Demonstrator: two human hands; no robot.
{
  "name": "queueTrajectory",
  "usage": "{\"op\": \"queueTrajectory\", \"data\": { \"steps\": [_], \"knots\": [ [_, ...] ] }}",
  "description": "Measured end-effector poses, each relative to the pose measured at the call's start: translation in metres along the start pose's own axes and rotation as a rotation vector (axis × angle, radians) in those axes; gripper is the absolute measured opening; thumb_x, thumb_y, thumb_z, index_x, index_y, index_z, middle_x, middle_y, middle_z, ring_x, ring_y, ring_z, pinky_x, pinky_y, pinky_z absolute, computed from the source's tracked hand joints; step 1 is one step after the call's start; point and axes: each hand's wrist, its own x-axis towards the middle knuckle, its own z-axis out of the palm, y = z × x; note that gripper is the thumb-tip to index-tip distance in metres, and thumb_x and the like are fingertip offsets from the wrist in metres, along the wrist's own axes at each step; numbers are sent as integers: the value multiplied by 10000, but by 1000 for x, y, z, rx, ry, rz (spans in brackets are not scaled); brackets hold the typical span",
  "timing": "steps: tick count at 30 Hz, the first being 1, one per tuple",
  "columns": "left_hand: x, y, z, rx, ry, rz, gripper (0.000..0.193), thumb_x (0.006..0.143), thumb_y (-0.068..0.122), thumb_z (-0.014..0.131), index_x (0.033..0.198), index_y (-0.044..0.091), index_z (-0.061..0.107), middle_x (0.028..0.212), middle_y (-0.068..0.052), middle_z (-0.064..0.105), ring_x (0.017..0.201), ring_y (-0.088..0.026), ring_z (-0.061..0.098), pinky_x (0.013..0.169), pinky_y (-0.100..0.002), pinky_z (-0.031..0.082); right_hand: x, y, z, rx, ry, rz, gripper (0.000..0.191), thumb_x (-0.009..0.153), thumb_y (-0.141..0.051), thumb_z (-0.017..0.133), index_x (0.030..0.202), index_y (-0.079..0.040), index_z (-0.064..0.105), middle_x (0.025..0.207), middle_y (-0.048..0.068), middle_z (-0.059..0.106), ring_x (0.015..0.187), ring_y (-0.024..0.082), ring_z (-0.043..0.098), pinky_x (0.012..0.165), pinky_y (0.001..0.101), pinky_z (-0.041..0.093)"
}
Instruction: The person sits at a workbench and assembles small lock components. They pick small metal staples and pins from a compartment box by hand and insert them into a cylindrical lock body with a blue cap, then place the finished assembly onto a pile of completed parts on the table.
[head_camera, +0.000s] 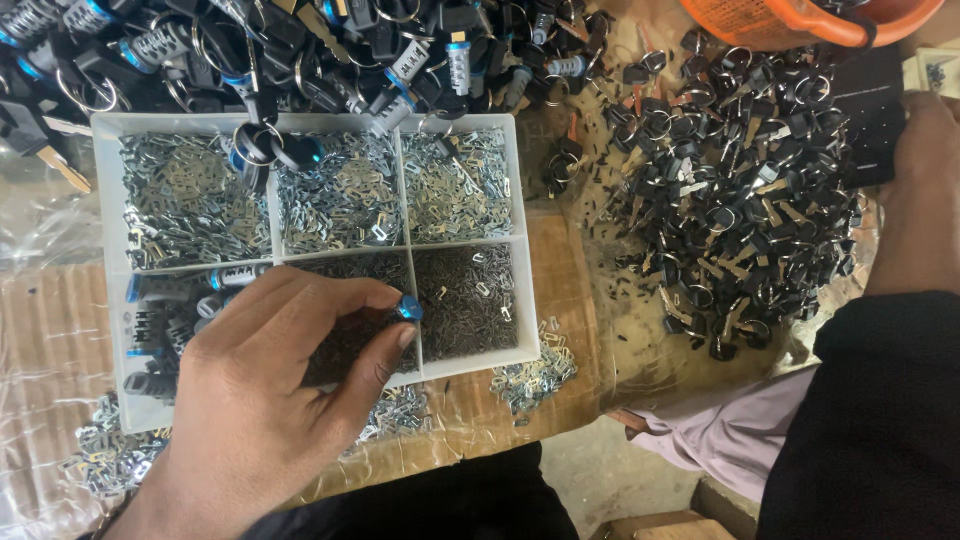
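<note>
My left hand (270, 390) hovers over a white compartment tray (150, 122), thumb and fingers pinched on a small blue-capped lock part (408, 308). It is above the tray's front middle compartment, which holds tiny dark metal pieces (465, 295). The back compartments hold silvery metal plates (185, 195). The front left compartment holds several black and blue lock cylinders (165, 315). My right hand (925, 190), in a black sleeve, rests at the right edge of a pile of black-headed keys (730, 200), against a flat black card (870, 110). Its fingers are hidden.
A heap of black and blue lock cylinders with key rings (300, 50) lies behind the tray. An orange basket (800, 20) stands at the top right. Loose silvery plates (535, 375) lie on the plastic-covered cardboard tabletop (45, 330). Pink cloth (720, 430) hangs at the table's front edge.
</note>
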Motion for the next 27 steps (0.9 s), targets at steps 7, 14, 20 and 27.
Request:
{"op": "queueTrajectory", "data": {
  "steps": [7,14,20,27],
  "knots": [
    [-1,0,0,5,2,-20,201,827,113,826,993,38,741,882,-75,744,826,-221,735,704,-343,580,-3,3,-4,7,-21,-54,286,1067,-147,613,1347,-105,572,1149,91,775,949,232,819,717,445,678],
    [0,-1,0,-1,-8,-15,204,824,114,825,995,39,741,880,-73,747,826,-219,737,697,-341,578,-14,-7,-1,-238,67,-5,332,967,-269,783,1224,-173,596,1018,23,744,817,182,781,625,449,638],
    [0,1,0,-1,-11,-40,205,824,116,824,998,44,745,878,-74,742,817,-215,737,693,-338,581,-6,-12,2,-9,-239,190,280,1077,-298,499,1205,-69,595,1075,71,677,826,232,644,666,476,533],
    [-1,0,0,1,-2,-16,202,823,124,830,988,46,745,889,-71,745,828,-224,734,704,-342,579,-11,-18,10,-112,-85,180,380,1054,-427,594,1294,-132,611,1132,47,734,826,191,730,613,479,578]
  ]
}}
